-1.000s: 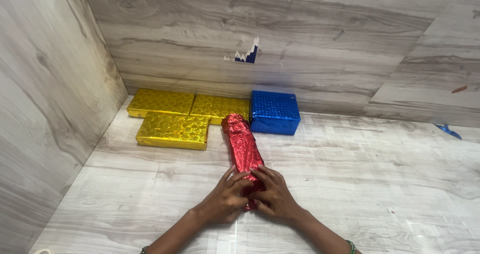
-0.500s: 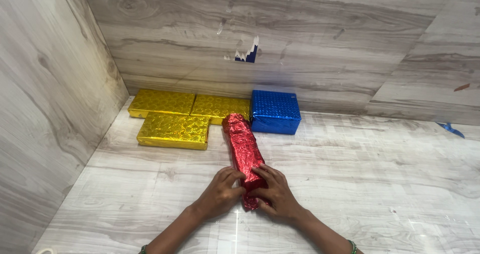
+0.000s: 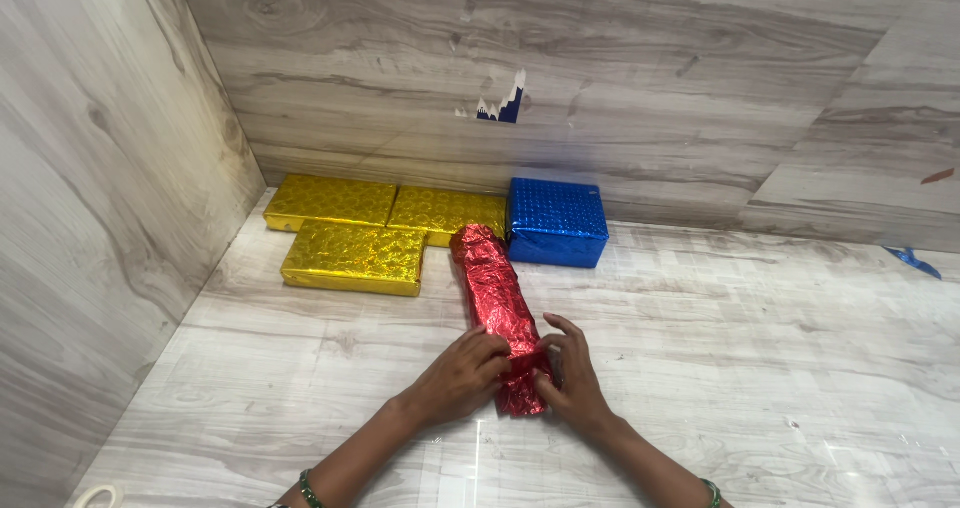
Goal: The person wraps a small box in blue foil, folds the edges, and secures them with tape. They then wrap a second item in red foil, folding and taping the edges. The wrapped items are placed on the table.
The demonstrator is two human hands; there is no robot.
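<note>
A wood-grain floor [image 3: 700, 328] meets grey walls [image 3: 600, 88] in a corner. Three gold boxes [image 3: 352, 257] and a blue box [image 3: 556, 221] lie against the back wall. A long red roll [image 3: 495, 298] lies on the floor, far end between gold and blue. The left hand [image 3: 462, 375] and right hand [image 3: 570, 378] pinch its near end from either side.

The long red foil-wrapped package [image 3: 497, 303] looks crinkled and shiny; the flat gold foil boxes [image 3: 352, 258] and the blue foil box [image 3: 556, 221] gleam with embossed patterns. The grey wood-grain floor [image 3: 760, 348] is smooth, faintly glossy.
</note>
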